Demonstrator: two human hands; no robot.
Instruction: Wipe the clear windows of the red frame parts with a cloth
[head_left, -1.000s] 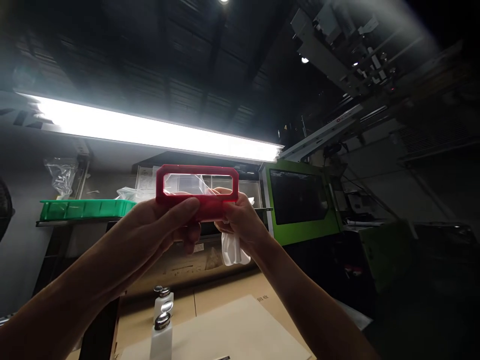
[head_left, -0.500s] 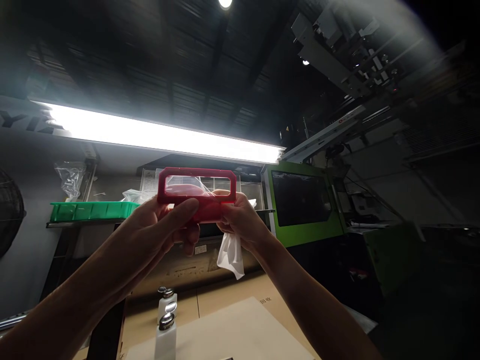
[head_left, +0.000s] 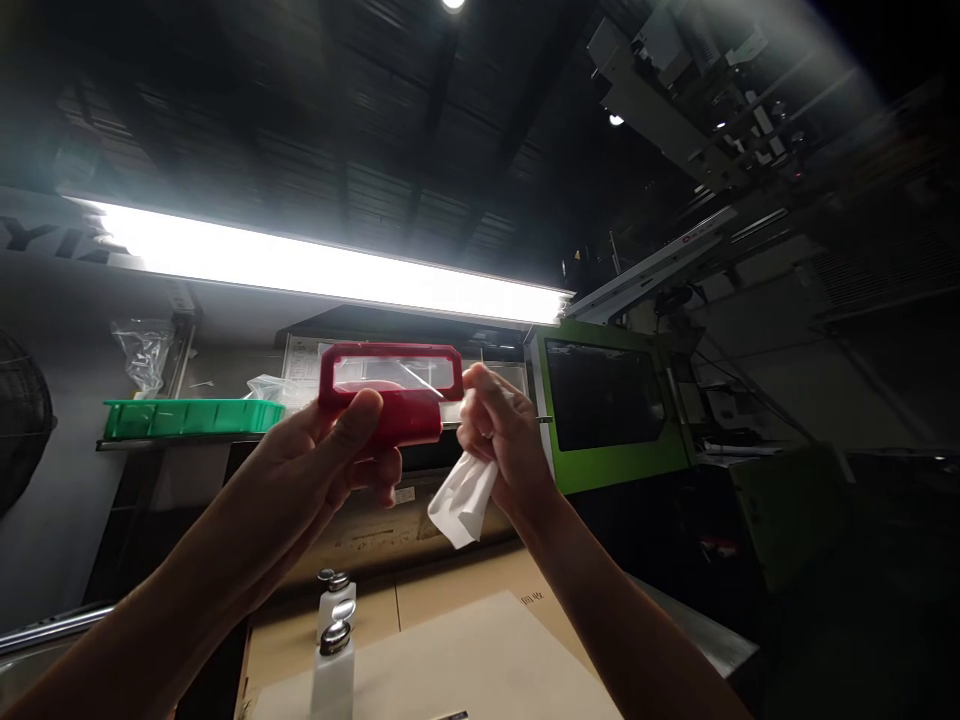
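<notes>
My left hand (head_left: 330, 455) holds a red plastic frame (head_left: 390, 385) with a clear rectangular window up against the long strip light (head_left: 322, 268). Thumb and fingers grip its lower left part. My right hand (head_left: 502, 435) is just right of the frame's right end, fingers pinched on a white cloth (head_left: 461, 500) that hangs down below the hand. The right hand's fingertips are at the frame's edge; whether they touch it I cannot tell.
Below lies a cardboard-covered table (head_left: 450, 600) with a pale sheet (head_left: 450, 670) and two white dispenser bottles (head_left: 334, 640). A green tray (head_left: 187, 415) sits on a shelf at left. A green machine with a dark window (head_left: 607, 400) stands at right.
My right hand has come off the frame's right side and moved slightly right with the cloth. The frame now rests in my left hand alone and has shifted a little left.
</notes>
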